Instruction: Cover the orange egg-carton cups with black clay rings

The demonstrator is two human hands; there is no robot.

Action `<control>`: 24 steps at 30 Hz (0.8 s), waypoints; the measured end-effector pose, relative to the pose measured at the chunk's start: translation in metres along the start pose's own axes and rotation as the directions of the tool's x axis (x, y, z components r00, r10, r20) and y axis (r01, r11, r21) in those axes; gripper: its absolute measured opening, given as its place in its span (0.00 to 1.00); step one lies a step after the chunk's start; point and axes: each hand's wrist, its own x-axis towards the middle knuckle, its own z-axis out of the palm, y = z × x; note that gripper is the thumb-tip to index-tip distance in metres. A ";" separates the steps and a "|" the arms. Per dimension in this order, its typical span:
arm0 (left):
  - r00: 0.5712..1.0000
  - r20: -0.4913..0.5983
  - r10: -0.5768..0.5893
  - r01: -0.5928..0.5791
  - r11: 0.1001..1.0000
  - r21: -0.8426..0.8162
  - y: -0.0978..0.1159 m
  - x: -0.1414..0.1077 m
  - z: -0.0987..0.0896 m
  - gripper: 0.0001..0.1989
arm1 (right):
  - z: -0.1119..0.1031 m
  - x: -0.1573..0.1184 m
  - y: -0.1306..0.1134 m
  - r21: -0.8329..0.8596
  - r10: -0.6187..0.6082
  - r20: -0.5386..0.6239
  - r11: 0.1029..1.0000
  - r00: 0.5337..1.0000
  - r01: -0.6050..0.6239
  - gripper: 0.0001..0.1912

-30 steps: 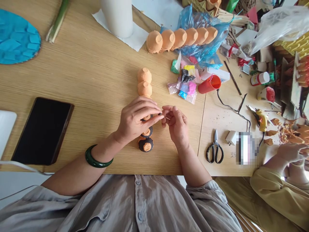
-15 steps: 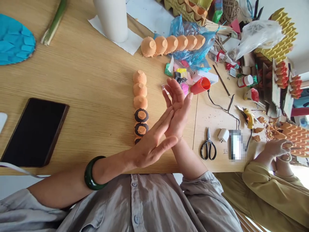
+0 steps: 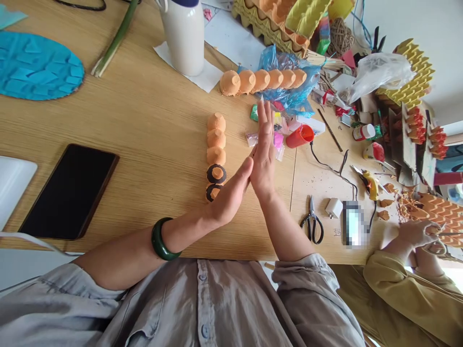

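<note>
Two orange domes [image 3: 217, 172] bore black rings [image 3: 209, 174]; three domes [image 3: 216, 139] were bare. My left hand [image 3: 231, 195] and right hand [image 3: 265, 156] pressed together; couldn't tell whether fingers held anything.

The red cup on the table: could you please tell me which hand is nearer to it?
The right hand: it is left of the red cup, apart from it. The left hand is farther left, touching the right hand.

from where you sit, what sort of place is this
Probably a craft workspace: scissors, egg cartons and a row of orange cups, some ringed in black.
</note>
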 end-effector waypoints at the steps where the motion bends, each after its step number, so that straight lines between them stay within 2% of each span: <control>1: 1.000 0.012 -0.011 0.011 1.000 -0.029 0.002 0.002 -0.001 0.33 | -0.001 0.002 0.004 -0.020 -0.047 -0.021 0.999 0.999 0.046 0.35; 3: 0.998 0.033 -0.059 0.062 0.992 -0.108 -0.003 0.013 -0.009 0.35 | 0.006 -0.011 0.005 -0.059 -0.159 0.014 0.985 0.987 0.160 0.39; 4: 0.997 0.036 -0.070 0.075 0.986 -0.148 -0.010 0.021 -0.015 0.39 | 0.012 -0.023 0.002 -0.059 -0.213 0.062 0.974 0.975 0.217 0.39; 5: 0.990 0.108 -0.090 0.118 0.951 -0.285 -0.018 0.029 -0.022 0.42 | 0.019 -0.036 -0.002 -0.045 -0.240 0.107 0.968 0.965 0.245 0.38; 7: 0.985 0.125 -0.118 0.155 0.926 -0.345 -0.032 0.041 -0.031 0.46 | 0.033 -0.054 -0.008 0.012 -0.285 0.176 0.958 0.942 0.287 0.39; 9: 0.993 0.083 -0.088 0.113 0.916 -0.385 -0.036 0.041 -0.033 0.43 | 0.038 -0.052 -0.005 0.028 -0.253 0.214 0.967 0.944 0.253 0.39; 11: 0.998 0.027 -0.048 0.055 0.942 -0.330 -0.029 0.033 -0.028 0.39 | 0.033 -0.032 0.006 -0.004 -0.144 0.167 0.989 0.975 0.147 0.37; 12: 0.997 0.049 -0.060 0.072 0.948 -0.311 -0.023 0.028 -0.026 0.39 | 0.028 -0.018 0.013 -0.012 -0.089 0.130 0.996 0.987 0.091 0.35; 14: 0.980 0.177 -0.092 0.140 0.950 -0.278 -0.012 0.019 -0.024 0.43 | 0.013 0.004 0.023 0.003 0.017 0.085 1.000 0.996 -0.018 0.33; 16: 0.968 0.238 -0.082 0.150 0.947 -0.285 -0.005 0.015 -0.027 0.45 | -0.001 0.014 0.025 0.085 0.071 0.060 0.994 0.996 -0.075 0.36; 18: 0.970 0.227 -0.083 0.153 0.939 -0.307 -0.004 0.016 -0.033 0.46 | -0.009 0.012 0.017 0.198 0.090 0.049 0.975 0.995 -0.098 0.38; 21: 0.981 0.178 -0.076 0.129 0.943 -0.306 -0.007 0.019 -0.038 0.46 | -0.015 -0.001 0.002 0.268 0.082 0.028 0.960 0.996 -0.087 0.38; 24: 0.986 0.161 -0.032 0.071 0.967 -0.245 -0.009 0.020 -0.040 0.41 | -0.019 -0.011 -0.006 0.298 0.171 0.023 0.939 0.985 -0.170 0.28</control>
